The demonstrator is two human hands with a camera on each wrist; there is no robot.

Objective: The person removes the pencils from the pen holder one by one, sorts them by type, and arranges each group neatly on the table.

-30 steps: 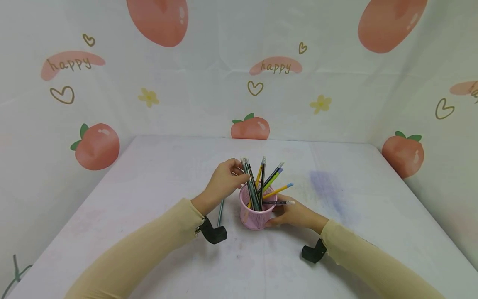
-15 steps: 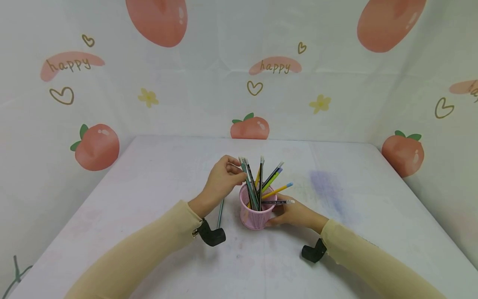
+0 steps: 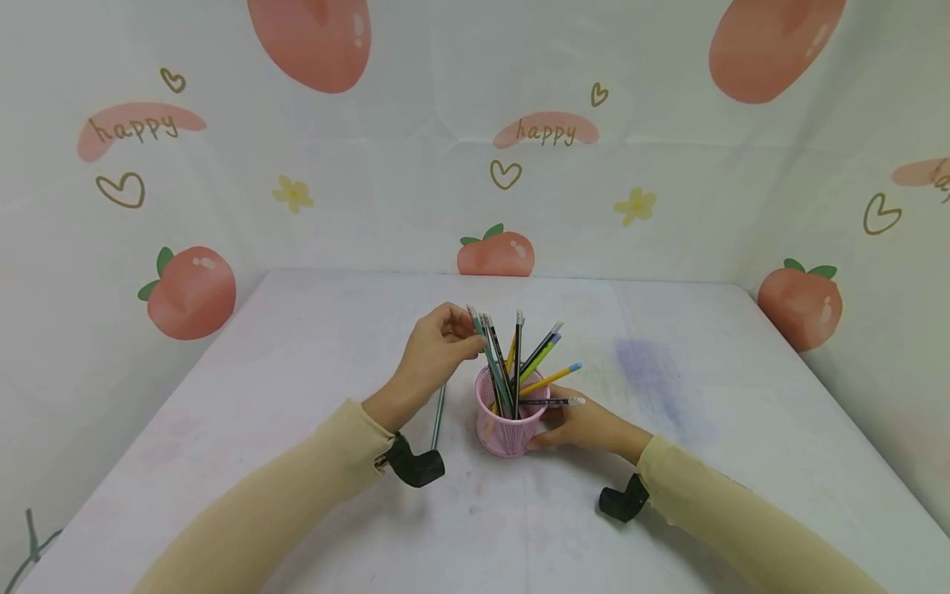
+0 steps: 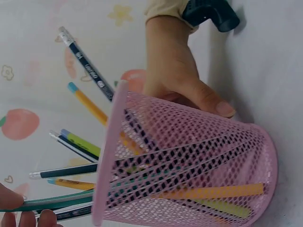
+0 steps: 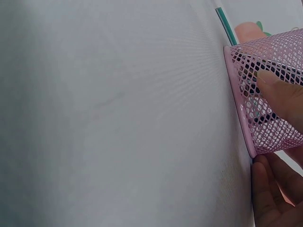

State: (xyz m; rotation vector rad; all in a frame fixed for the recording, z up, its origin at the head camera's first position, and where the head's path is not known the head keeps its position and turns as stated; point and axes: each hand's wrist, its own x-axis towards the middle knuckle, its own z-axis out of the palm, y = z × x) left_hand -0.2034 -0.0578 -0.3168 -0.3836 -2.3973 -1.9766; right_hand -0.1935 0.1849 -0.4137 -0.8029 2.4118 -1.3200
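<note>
A pink mesh pencil cup stands upright on the table, filled with several black, yellow, green and dark pencils. My right hand holds the cup from its right side; in the right wrist view its thumb lies against the mesh. At the cup's left, my left hand pinches a green pencil near its upper end. The lower part of that pencil is still inside the cup. In the left wrist view, only the fingertips of that hand show at the edge.
Another green pencil lies on the white table, left of the cup and partly behind my left wrist. A black pencil leans low over the cup's right rim. A printed cloth hangs behind the table.
My left hand has shifted slightly left and up, and the green pencil's upper end has separated leftward from the other pencils. The right hand and the cup have stayed put.
</note>
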